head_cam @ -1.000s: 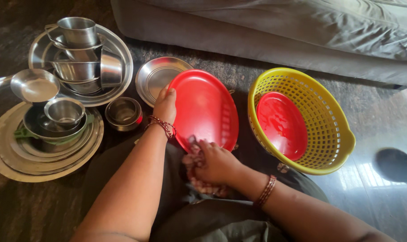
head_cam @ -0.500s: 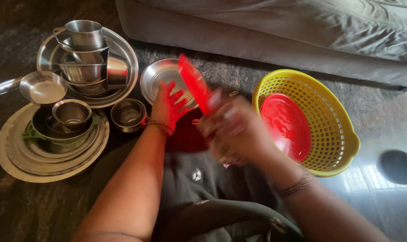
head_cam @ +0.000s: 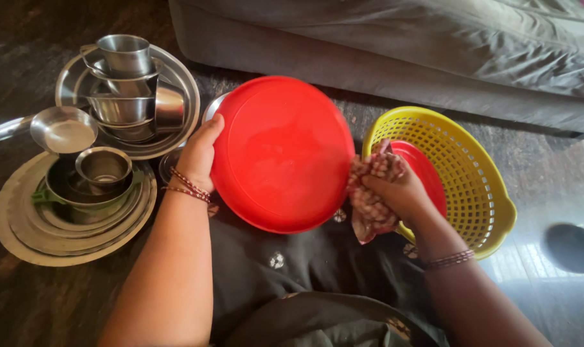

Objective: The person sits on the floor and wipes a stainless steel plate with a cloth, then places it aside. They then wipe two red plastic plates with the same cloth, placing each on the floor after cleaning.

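My left hand [head_cam: 200, 153] grips the left rim of a round red plastic plate [head_cam: 283, 154], held flat-on toward me above my lap. At the plate's right edge my right hand [head_cam: 401, 189] is closed on a crumpled patterned cloth [head_cam: 369, 193], which touches the rim. Right behind that hand stands a yellow perforated basket [head_cam: 472, 180] with another red plate [head_cam: 427, 173] leaning inside it.
Stacked steel plates [head_cam: 22, 225] with small bowls [head_cam: 102, 168] lie at the left. Behind them a steel tray [head_cam: 176, 83] carries several cups and pots [head_cam: 126, 54]. A small steel pan [head_cam: 62, 130] sits beside them. A grey sofa [head_cam: 401, 45] runs along the back.
The red plate was turned edge-on half a second ago and now faces me flat. My right hand with the cloth has moved from below the plate to its right edge.
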